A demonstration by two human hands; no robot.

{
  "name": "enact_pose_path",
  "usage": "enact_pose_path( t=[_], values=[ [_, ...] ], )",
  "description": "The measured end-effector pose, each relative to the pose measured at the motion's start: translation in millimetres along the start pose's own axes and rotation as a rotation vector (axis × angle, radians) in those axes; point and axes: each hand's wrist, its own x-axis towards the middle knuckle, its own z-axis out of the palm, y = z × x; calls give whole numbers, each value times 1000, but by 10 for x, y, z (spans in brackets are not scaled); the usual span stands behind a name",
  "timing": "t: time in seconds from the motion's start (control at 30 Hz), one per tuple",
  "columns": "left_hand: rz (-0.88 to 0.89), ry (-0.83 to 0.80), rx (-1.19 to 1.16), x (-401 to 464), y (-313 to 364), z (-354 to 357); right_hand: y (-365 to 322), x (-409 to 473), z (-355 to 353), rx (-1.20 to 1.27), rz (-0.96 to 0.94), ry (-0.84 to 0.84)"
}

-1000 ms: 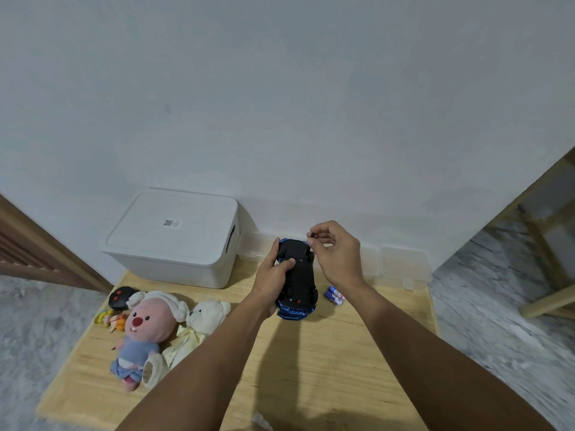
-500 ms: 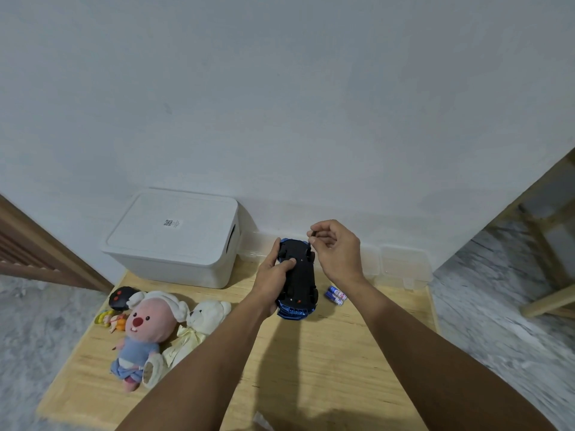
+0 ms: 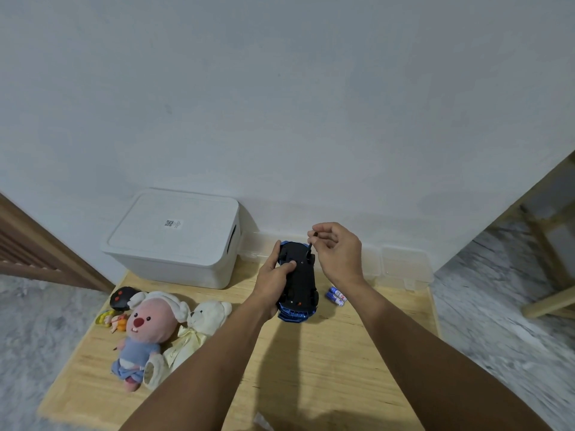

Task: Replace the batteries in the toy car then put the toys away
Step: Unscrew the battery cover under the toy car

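A blue toy car (image 3: 300,284) lies upside down on the wooden table (image 3: 311,368), its black underside facing up. My left hand (image 3: 273,275) grips the car's left side, thumb on the underside. My right hand (image 3: 336,250) pinches a small dark tool, apparently a screwdriver (image 3: 312,242), whose tip meets the car's far end. Two blue-and-white batteries (image 3: 336,296) lie on the table just right of the car.
A white lidded storage box (image 3: 174,241) stands at the back left. Clear plastic containers (image 3: 404,265) line the wall behind the car. A pink plush (image 3: 146,331), a white teddy (image 3: 202,321), small figures (image 3: 113,320) and a black remote (image 3: 123,297) lie at the left.
My right hand has lifted slightly and shifted right, so the tool between its fingers now shows. The car and my left hand have hardly moved.
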Motion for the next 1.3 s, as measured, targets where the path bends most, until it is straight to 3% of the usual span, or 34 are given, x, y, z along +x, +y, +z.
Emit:
enact_pose_path(
  t=[0.3, 0.57, 1.3],
  values=[
    [-10, 9, -15, -16, -22, 10, 15, -4, 0, -25, 0, 24],
    [-10, 8, -18, -28, -33, 5, 47, 7, -3, -45, 33, -62],
    [-10, 2, -10, -33, -29, 1, 41, 3, 2, -27, 25, 5]
  ],
)
